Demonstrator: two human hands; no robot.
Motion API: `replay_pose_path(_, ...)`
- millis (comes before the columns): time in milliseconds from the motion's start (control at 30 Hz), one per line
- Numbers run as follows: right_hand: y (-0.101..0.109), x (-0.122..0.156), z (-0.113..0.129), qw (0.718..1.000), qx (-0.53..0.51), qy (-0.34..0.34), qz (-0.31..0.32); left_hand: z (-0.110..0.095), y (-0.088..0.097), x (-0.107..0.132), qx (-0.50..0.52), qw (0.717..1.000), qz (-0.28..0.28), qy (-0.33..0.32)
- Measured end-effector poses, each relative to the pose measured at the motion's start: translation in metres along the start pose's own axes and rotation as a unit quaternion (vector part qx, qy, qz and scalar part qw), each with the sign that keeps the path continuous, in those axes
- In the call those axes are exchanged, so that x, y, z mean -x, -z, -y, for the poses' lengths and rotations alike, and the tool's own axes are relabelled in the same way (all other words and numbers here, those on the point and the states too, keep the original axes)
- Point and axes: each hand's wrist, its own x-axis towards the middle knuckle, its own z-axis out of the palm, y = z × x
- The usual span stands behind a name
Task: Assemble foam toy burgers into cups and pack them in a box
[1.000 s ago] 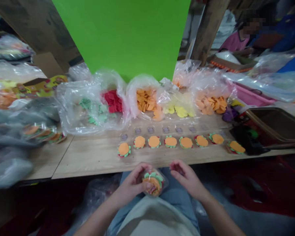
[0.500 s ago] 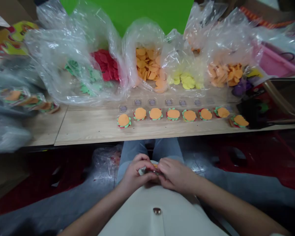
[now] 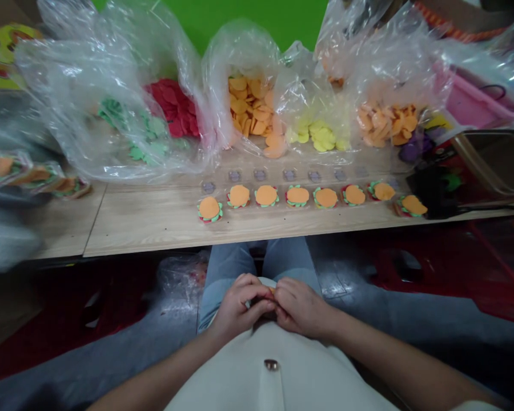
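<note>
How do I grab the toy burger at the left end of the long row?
Perhaps pinch the toy burger by its round edges, coming from the table's front edge: it lies orange top up, and the next burger sits close on the right.

Pale wooden tabletop (image 3: 154,220) before a bright green panel (image 3: 244,10); dark red stools (image 3: 449,277), grey floor (image 3: 171,319).

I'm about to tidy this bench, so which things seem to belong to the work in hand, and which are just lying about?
Likely part of the work:
orange-edged piece, mostly hidden between left hand and right hand
row of burger shapes
red pieces; orange pieces; yellow pieces; green pieces

Probably just lying about:
pink container
dark tray
yellow printed box
</note>
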Motion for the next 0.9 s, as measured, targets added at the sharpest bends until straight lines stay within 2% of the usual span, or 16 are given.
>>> replay_pose_path(133, -0.002, 0.0, -0.001, 1.0, -0.014, -0.002, 0.009, 0.003, -0.002, 0.0, 0.009, 1.0, 0.003, 0.017)
replay_pose_path(367, 0.002, 0.0, -0.003, 0.995, -0.001, -0.089, 0.046, -0.004, -0.001, -0.015, 0.067, 0.994, -0.001, 0.091)
replay_pose_path(500, -0.003, 0.005, -0.006, 0.997, 0.011, -0.073, 0.01, -0.005, -0.002, -0.016, 0.055, 0.997, 0.0, 0.059)
replay_pose_path(700, -0.019, 0.007, 0.002, 0.997, -0.012, -0.057, -0.051, -0.001, -0.009, -0.004, 0.013, 1.0, -0.007, 0.021)
replay_pose_path(833, -0.004, 0.007, 0.003, 0.991, -0.116, -0.067, -0.025, -0.002, -0.006, -0.007, 0.058, 0.997, -0.002, 0.057)
replay_pose_path(900, 0.006, 0.008, -0.003, 0.969, -0.225, -0.098, 0.003, -0.004, -0.001, -0.013, 0.103, 0.99, -0.005, 0.093)
